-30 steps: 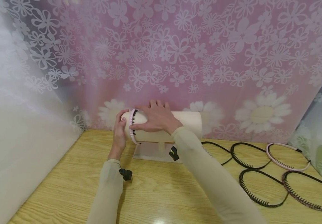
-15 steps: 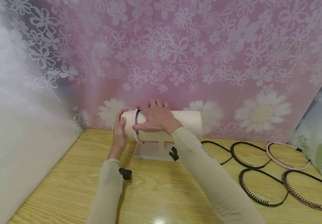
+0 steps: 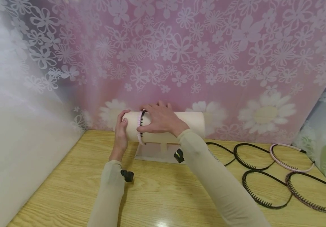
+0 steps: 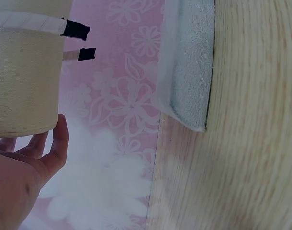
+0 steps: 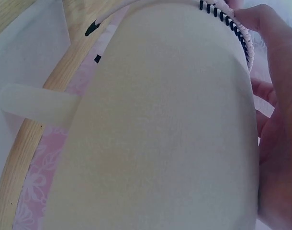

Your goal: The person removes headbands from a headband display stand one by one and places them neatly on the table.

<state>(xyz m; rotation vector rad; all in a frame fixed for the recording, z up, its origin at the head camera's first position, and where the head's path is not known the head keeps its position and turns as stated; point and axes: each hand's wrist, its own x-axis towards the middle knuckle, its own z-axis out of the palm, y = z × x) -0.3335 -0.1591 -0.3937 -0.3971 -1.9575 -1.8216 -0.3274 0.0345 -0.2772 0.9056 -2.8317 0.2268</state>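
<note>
A cream padded cylinder (image 3: 189,123) lies level on a short post above a pale flat base (image 3: 148,152). Around its left part sits a pink braided headband (image 3: 139,127) with black comb teeth; its two black-tipped ends (image 4: 76,29) hang below the cylinder. My right hand (image 3: 161,119) spans the top of the cylinder and grips the headband, thumb at the near side, fingers at the far side. At the cylinder's left end, my left hand (image 3: 120,132) holds the rim, with its fingertips bent against the edge in the left wrist view.
Several toothed headbands lie on the wooden table (image 3: 163,192) at the right, including a pink one (image 3: 273,154) and a black one (image 3: 236,156). A pink flowered curtain (image 3: 180,63) hangs close behind the cylinder. A white sheet (image 3: 24,126) borders the left side.
The pink headband has slid a short way right along the cylinder, with my right hand moving slightly right. My left hand has stayed at the left end.
</note>
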